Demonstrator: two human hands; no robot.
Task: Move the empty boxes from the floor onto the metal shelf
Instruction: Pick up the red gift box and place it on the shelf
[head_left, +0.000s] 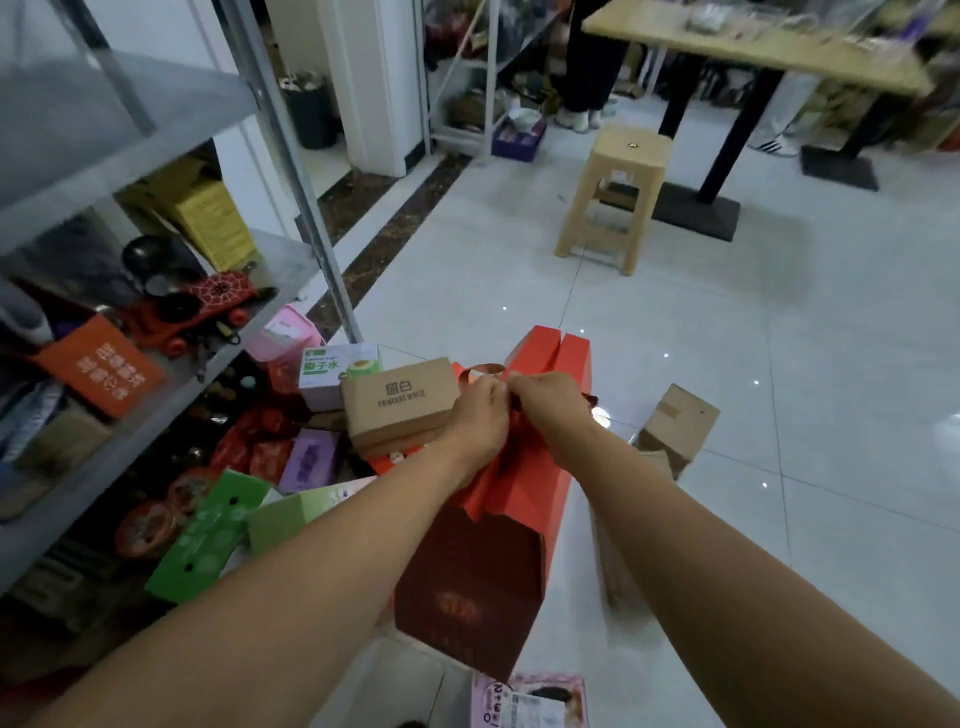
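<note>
Box (530, 493) beneath left hand (478, 413) and right hand (551, 410), lengthwise forward.

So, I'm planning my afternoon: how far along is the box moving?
Done: unclear; the grey metal shelf holds an orange box and a yellow box. In hand: left hand and right hand pinch the red ribbon handle of the tall red gift box. Left: brown kraft box, green carton, purple box and plain cardboard box lie on the white tiled floor.

The tiled floor (727, 322) lies open to the right; a stool (618, 182) stands ahead. Along the front edge of the metal shelf (280, 257), piled boxes (311, 457) crowd the floor; a toy car (202, 306) occupies its middle board.
</note>
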